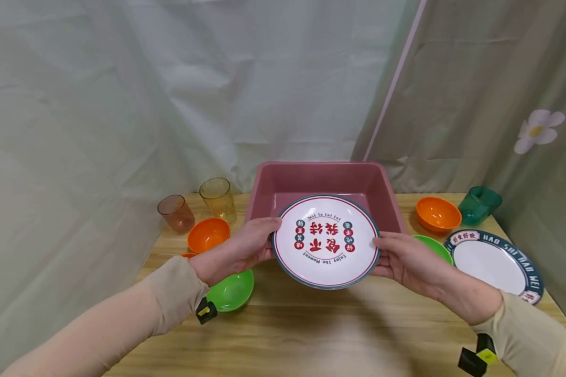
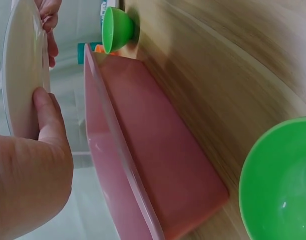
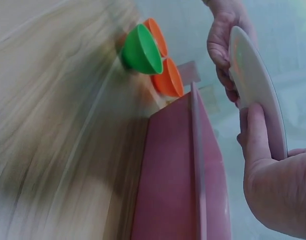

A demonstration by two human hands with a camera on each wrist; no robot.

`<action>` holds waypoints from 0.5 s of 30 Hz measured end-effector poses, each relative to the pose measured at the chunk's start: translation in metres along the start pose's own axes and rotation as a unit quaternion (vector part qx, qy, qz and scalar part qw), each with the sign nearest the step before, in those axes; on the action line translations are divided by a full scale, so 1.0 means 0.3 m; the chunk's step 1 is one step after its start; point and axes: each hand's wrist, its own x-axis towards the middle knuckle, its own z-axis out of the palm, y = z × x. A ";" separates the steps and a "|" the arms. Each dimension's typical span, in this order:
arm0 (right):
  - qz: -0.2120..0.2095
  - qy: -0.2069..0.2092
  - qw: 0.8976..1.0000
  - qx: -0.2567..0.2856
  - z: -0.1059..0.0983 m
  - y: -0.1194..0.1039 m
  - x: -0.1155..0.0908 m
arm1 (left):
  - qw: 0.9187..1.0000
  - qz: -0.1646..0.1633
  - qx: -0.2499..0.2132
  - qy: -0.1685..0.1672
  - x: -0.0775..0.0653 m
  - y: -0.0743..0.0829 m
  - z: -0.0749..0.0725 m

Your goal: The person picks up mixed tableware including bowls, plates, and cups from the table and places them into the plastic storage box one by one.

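Note:
Both hands hold up a white plate [image 1: 327, 272] with a dark green rim, a thin red ring and red lettering, by its two sides. My left hand [image 1: 250, 243] pinches the left edge, thumb on top and fingers beneath. On the opposite edge my right hand [image 1: 407, 262] grips in the same way. Both wrist views show fingers spread against the underside of the plate [image 2: 24, 70]. In the head view the plate overlaps the front of a pink rectangular basin [image 1: 320, 178], and the wrist views show it raised above the basin's rim.
Left of the basin stand a reddish glass [image 1: 176, 214], an amber glass [image 1: 218, 198], an orange bowl [image 1: 208, 235] and a green bowl [image 1: 233, 290]. To its right are another orange bowl [image 1: 437, 213], a teal glass [image 1: 480, 205], a partly hidden green bowl [image 1: 434, 248] and a dark-rimmed oval plate [image 1: 490, 264].

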 end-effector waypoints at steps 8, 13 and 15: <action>0.004 0.014 1.000 -0.021 0.002 0.005 0.015 | 1.000 -0.005 -0.001 0.001 -0.003 0.009 -0.013; 0.001 0.005 1.000 -0.026 0.001 -0.003 0.018 | 0.996 0.040 0.081 0.000 -0.022 0.020 -0.032; 0.001 0.003 1.000 -0.025 -0.001 -0.008 0.019 | 0.986 0.080 0.143 -0.005 -0.037 0.022 -0.051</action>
